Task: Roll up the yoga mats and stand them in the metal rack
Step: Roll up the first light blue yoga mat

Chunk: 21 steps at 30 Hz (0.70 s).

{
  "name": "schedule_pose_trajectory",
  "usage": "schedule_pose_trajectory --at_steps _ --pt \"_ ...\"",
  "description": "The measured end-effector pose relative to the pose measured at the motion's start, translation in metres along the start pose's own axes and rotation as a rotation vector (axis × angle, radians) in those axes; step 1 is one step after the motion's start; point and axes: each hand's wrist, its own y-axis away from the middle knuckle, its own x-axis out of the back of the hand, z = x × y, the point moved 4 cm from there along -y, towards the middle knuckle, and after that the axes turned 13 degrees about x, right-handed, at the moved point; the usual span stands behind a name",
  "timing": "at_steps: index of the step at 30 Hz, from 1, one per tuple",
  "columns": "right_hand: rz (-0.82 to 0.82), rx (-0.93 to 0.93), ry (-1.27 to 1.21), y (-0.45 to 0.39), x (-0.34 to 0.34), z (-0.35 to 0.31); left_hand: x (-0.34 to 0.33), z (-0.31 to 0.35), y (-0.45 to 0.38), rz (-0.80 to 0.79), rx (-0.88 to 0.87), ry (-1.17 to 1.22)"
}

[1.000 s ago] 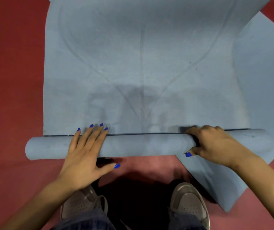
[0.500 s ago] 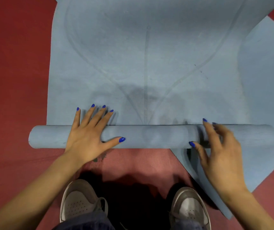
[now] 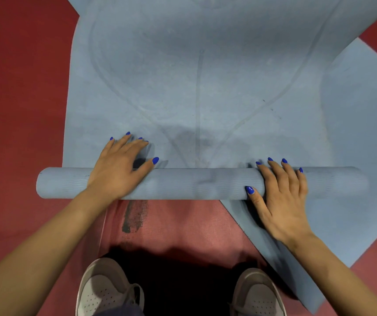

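Rolling under way: left hand (image 3: 116,169) and right hand (image 3: 281,197) press flat, fingers extended, on the blue mat's roll (image 3: 196,183) on the floor. Most of it lies unrolled; rack unseen.

You'll find no readable text, label, brand, number or sign anywhere here. The blue mat (image 3: 205,99) carries only faint curved lines and one straight centre line, which are drawn marks and not letters. Just below its rolled part, the pink mat (image 3: 171,224) shows a dark smudged patch that cannot be read as writing.
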Motion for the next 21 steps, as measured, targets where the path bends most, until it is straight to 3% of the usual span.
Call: schedule_pose_trajectory --at_steps 8,17,21 --pt "0.017 0.050 0.038 -0.019 0.001 0.006 0.015 0.024 0.004 0.222 -0.188 0.099" --pt "0.056 0.016 0.115 -0.058 0.002 0.016 -0.018 0.057 0.049 0.228 -0.103 -0.037" --pt "-0.026 -0.009 0.089 -0.080 0.005 0.018 -0.025 0.046 0.045 0.184 -0.114 -0.103"
